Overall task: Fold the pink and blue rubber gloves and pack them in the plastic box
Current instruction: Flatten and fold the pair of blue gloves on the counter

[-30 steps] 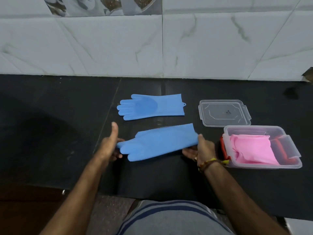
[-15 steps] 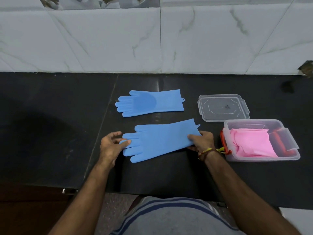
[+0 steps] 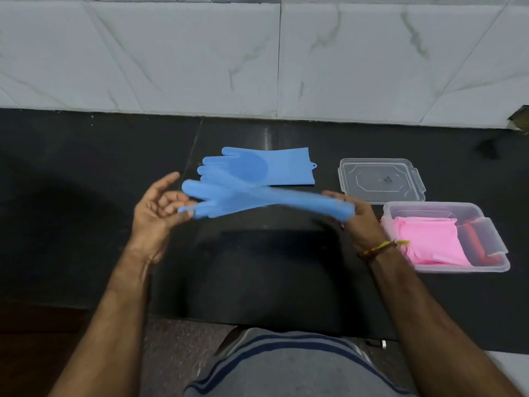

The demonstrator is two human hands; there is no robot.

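Blue rubber glove (image 3: 257, 200) hangs above the black stone counter (image 3: 71, 196), and we hold it at both ends: our left hand (image 3: 156, 213), half open, pinches its fingers, our right hand (image 3: 355, 222) grips the cuff. Behind lies a second blue glove (image 3: 274, 167) flat. At right sit a clear plastic lid (image 3: 380, 180) and a clear plastic box (image 3: 486, 265) holding folded pink gloves (image 3: 426, 245).

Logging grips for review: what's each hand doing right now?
Left hand: pinching the fingertips of the near blue glove.
Right hand: gripping its cuff.

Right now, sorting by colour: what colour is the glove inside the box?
Pink, head view.
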